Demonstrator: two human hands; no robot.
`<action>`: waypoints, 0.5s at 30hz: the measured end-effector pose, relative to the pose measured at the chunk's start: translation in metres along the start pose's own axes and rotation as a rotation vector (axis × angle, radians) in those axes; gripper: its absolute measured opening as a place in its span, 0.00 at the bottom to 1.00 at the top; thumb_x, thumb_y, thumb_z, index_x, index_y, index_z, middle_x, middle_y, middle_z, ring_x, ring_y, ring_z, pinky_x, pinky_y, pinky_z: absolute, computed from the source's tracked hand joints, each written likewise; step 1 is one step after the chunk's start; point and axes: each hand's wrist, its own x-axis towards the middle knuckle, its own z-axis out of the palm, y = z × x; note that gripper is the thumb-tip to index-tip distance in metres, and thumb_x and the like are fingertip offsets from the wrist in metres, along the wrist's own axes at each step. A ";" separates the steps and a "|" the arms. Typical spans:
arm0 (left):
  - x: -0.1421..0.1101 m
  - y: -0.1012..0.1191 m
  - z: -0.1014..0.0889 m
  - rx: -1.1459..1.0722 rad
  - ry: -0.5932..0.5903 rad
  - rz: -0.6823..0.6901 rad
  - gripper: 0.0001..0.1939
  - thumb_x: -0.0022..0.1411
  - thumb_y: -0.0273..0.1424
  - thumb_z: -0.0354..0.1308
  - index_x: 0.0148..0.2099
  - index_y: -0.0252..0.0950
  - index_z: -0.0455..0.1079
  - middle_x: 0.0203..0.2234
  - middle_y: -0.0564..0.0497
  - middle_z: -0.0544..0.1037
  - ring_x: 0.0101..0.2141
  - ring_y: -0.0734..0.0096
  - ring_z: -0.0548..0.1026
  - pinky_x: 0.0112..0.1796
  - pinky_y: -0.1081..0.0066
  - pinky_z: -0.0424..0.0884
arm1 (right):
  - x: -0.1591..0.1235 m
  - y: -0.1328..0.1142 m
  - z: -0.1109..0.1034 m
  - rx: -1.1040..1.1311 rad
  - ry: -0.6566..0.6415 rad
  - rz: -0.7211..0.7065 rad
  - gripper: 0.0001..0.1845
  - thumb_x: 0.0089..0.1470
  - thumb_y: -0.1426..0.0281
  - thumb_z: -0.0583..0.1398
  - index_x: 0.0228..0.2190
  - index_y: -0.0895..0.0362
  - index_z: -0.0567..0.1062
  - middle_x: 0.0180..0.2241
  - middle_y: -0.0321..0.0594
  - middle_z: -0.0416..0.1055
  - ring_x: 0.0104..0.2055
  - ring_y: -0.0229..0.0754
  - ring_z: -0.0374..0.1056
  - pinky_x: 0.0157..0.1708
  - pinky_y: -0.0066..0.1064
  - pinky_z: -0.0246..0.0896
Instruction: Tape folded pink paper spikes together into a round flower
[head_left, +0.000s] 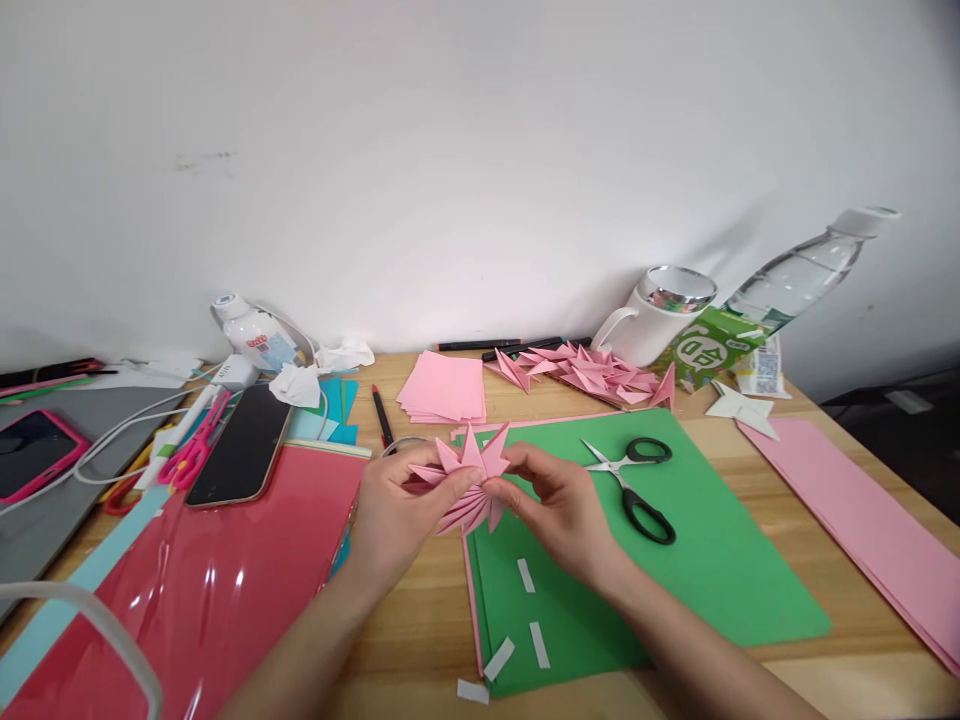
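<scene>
- Curving white cord [124,637] is arching across the lower left corner, over a glossy red sheet under clear plastic [217,570].
- At centre, a bare left hand [394,520] is pinching a spiky, pink folded-paper rosette [461,458] between thumb and fingers, while a bare right hand [566,510] is gripping its opposite edge.
- The rosette is hanging in both hands over the left edge of a large green paper sheet [705,570], where black-handled metal scissors [615,466] are lying open.
- The step in hand is seemingly fitting or aligning folded points; the fingers are covering the join, so which is hard to tell.
- The next move is probably calling for a steady left pinch and light right-hand pressure, keeping the points evenly spaced.
- Behind, loose pink folded-paper spikes [592,370] are lying heaped beside a white mug with a silvery rim [649,325].
</scene>
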 end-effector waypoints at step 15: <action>0.013 -0.027 0.009 -0.371 -0.129 -0.374 0.15 0.48 0.39 0.65 0.27 0.32 0.68 0.20 0.53 0.72 0.22 0.75 0.69 0.25 0.74 0.66 | 0.011 0.009 -0.006 0.250 -0.143 0.500 0.25 0.39 0.51 0.67 0.27 0.59 0.70 0.21 0.30 0.64 0.23 0.32 0.59 0.23 0.25 0.53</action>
